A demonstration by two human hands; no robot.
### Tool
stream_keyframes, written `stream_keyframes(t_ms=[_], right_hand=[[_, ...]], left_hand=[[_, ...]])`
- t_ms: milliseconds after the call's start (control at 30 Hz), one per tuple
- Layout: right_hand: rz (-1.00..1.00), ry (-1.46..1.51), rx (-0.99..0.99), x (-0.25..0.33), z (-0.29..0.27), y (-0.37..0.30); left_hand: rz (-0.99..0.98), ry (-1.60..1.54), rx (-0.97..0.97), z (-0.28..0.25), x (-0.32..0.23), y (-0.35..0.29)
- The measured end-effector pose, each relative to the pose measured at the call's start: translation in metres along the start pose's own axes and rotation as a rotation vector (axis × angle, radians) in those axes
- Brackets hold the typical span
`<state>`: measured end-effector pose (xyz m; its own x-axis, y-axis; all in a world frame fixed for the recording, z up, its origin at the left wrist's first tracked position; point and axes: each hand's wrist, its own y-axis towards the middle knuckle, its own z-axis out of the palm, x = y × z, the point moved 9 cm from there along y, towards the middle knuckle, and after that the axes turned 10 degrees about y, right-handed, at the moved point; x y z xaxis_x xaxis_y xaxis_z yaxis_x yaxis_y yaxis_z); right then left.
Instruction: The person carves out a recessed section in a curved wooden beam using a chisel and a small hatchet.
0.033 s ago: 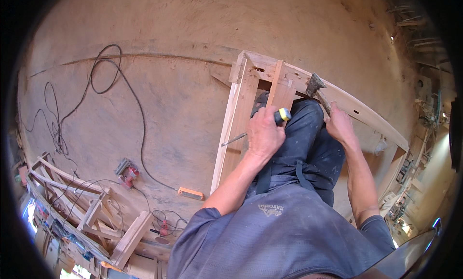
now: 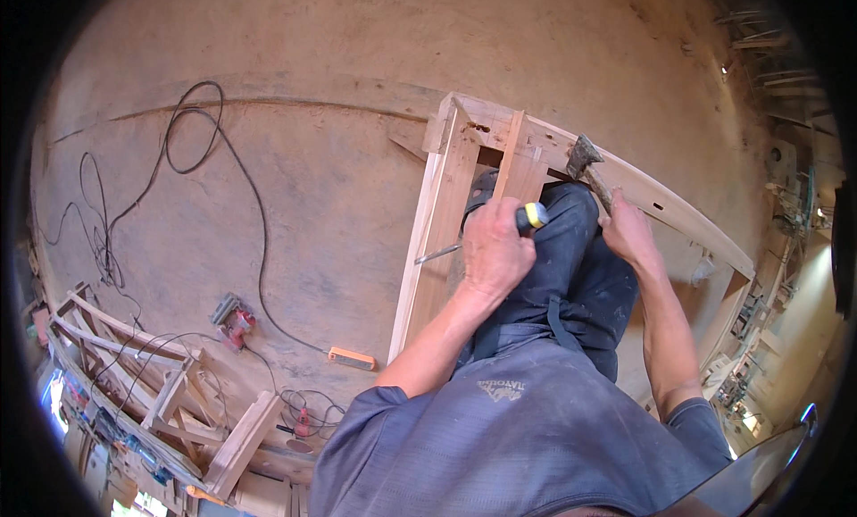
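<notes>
My left hand [image 2: 497, 249] is closed round a chisel [image 2: 436, 254], whose thin metal blade points out to the left. Its dark handle with a yellow band sticks out on the other side of the fist. A hatchet [image 2: 585, 157] with a dark, worn head is in my right hand [image 2: 629, 231], gripped by its wooden handle. The head lies over the far rail of a pale wooden frame [image 2: 705, 227], in which slots are cut. My bent legs are over the frame, and the left hand is above its left side.
Left of me, a black cable [image 2: 259, 204] loops over the dusty floor to an orange power strip [image 2: 352, 358]. A red power tool [image 2: 234, 322] lies beyond it. Another wooden frame [image 2: 170, 401] stands at the lower left. Wood pieces and clutter line the far right.
My left hand and the chisel have shifted slightly to the right, and the handle has turned a little. The right hand and hatchet stay where they were.
</notes>
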<state>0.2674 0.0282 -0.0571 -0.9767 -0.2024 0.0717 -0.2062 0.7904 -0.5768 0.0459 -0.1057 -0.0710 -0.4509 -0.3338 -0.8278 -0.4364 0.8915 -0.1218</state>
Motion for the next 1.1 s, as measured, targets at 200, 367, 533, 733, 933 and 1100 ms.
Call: stream_keyframes(t_ms=[200, 367, 533, 733, 933, 1100], right_hand=[[0.064, 0.133, 0.004, -0.003, 0.016, -0.002], [0.025, 0.49, -0.176, -0.039, 0.038, -0.006], [0.332, 1.069, 0.026, -0.039, 0.055, -0.037], [0.303, 1.189, 0.083, -0.05, 0.082, -0.053], [0.311, 1.199, 0.163, -0.052, 0.089, -0.058], [0.291, 1.227, 0.146, -0.06, 0.094, -0.056]], left_hand=[[0.371, -0.264, -0.112, -0.049, -0.095, 0.014], [0.375, -0.689, -0.32, -0.087, -0.086, 0.039], [0.239, -1.03, -0.21, -0.101, -0.057, 0.096], [0.229, -0.957, -0.132, -0.072, -0.078, 0.128], [0.253, -0.765, -0.027, -0.042, -0.099, 0.134], [0.354, -0.552, 0.235, -0.013, -0.128, 0.133]])
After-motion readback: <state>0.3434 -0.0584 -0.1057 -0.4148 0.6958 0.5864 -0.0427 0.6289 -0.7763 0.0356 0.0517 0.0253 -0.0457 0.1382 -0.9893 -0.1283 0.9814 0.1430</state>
